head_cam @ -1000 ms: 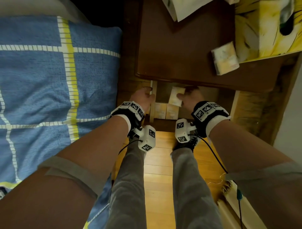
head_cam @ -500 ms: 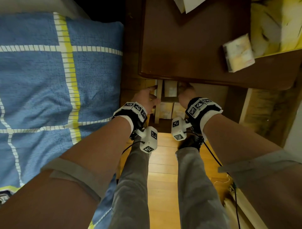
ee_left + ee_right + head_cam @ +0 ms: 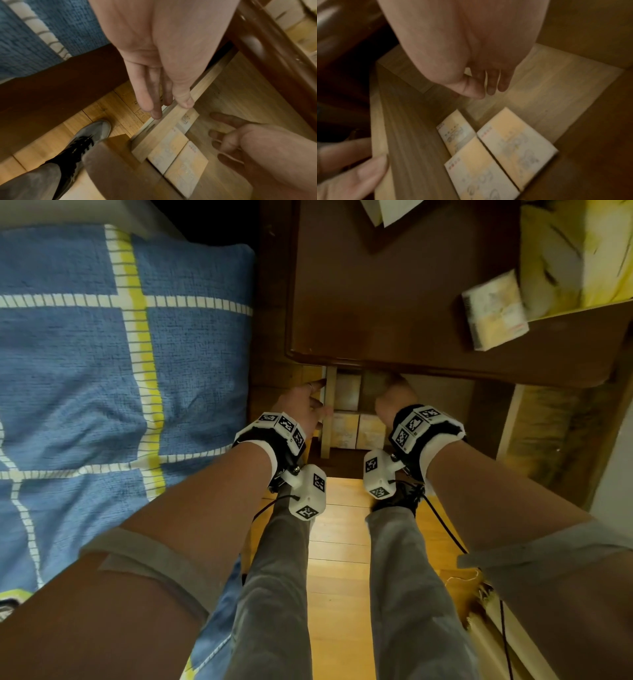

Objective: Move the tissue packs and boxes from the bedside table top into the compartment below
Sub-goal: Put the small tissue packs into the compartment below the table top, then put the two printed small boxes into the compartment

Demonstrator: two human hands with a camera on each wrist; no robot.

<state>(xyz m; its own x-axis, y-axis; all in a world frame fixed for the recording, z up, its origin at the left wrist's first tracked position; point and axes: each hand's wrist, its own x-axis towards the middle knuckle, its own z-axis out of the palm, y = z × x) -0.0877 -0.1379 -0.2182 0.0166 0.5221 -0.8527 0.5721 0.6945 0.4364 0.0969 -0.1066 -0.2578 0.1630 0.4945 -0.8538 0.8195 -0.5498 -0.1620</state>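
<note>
A pale wooden drawer point(image 3: 327, 419) stands pulled out under the dark bedside table top point(image 3: 394, 302). Three yellow-and-white tissue packs point(image 3: 517, 147) lie flat in it, two side by side at the front point(image 3: 178, 158) and one behind point(image 3: 346, 392). My left hand point(image 3: 169, 108) rests with straight fingers on the drawer's left wall. My right hand point(image 3: 486, 89) hangs inside the drawer over its bare floor, fingers relaxed and holding nothing. Another tissue pack point(image 3: 493, 309) lies on the table top at the right, beside a large yellow box point(image 3: 575, 251).
A bed with a blue, white and yellow checked cover point(image 3: 120, 354) runs along the left. White paper point(image 3: 387, 210) lies at the table top's far edge. My legs and shoes point(image 3: 82, 142) stand on the wooden floor point(image 3: 339, 559) before the drawer.
My right hand carried a tissue pack into the drawer and let it go at the back left. It now hangs empty. The left hand stayed on the drawer wall.
</note>
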